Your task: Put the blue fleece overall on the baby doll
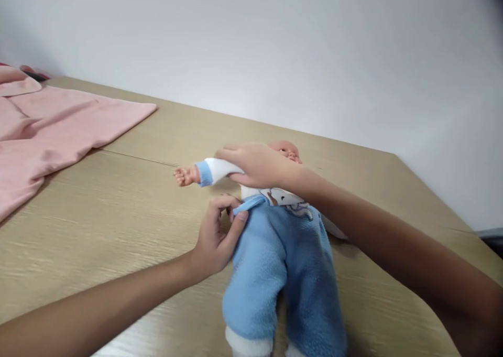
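Observation:
A baby doll [288, 150] lies on its back on the wooden table, its feet toward me. It wears fuzzy blue pants [257, 273] and a white top [283, 196] with a printed animal. My left hand [220, 231] pinches the waistband of the pants at the doll's hip, pulling it a little away from the body. Reaching across the doll's chest, my right hand [255, 163] is wrapped round the upper part of the white sleeve [220, 170]. The doll's forearm and small fist [186, 176] stick out to the left. My right arm hides part of its chest.
A pink cloth [70, 123] lies rumpled over the left side of the table [129, 231]. Behind the table stands a plain pale wall [275, 58]. Something red and dark [33, 72] shows at the far left, and a dark object [491, 237] at the right edge.

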Demonstrator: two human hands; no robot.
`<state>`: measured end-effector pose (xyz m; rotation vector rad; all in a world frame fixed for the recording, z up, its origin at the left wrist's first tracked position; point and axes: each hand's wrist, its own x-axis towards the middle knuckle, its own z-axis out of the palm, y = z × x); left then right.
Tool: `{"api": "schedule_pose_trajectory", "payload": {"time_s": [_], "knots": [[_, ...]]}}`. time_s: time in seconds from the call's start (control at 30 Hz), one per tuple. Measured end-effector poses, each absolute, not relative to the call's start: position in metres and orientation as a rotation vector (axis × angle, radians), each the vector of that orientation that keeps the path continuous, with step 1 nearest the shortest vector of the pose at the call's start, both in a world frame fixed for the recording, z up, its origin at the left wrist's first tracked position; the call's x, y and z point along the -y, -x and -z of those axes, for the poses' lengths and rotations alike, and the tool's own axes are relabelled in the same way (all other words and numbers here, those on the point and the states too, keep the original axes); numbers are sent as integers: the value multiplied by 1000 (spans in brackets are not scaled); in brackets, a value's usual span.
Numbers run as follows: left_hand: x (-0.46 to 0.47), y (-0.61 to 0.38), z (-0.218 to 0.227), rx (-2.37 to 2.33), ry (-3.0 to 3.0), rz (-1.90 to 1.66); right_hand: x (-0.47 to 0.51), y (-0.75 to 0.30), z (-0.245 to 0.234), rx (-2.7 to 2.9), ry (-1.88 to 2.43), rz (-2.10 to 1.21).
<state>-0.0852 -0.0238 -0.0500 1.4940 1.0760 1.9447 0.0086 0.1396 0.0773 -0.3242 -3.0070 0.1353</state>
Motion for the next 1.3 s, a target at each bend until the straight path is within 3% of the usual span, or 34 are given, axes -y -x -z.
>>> {"api": "schedule_pose_trajectory", "payload": {"time_s": [0.17, 0.3, 0.53, 0.83, 1.17, 1.3], "knots": [[25, 89, 61, -985, -1625, -1970, -141, -62, -77, 2735, 300, -573], [25, 91, 70, -893, -1652, -2010, -137, -84, -55, 2621, 246, -730], [23, 94, 65, -862, -1686, -2052, -126, -78, -41, 2727, 266, -558], [20, 93, 25, -1090, -1348, -1961, -132, -72, -41, 2847, 308, -430], [12, 104, 36, -1106, -1784, -1987, -137, -69, -46, 2982, 285, -262], [7, 108, 26, -1185, -1628, -1878, -140, -61, -55, 3085, 247, -302]]}}
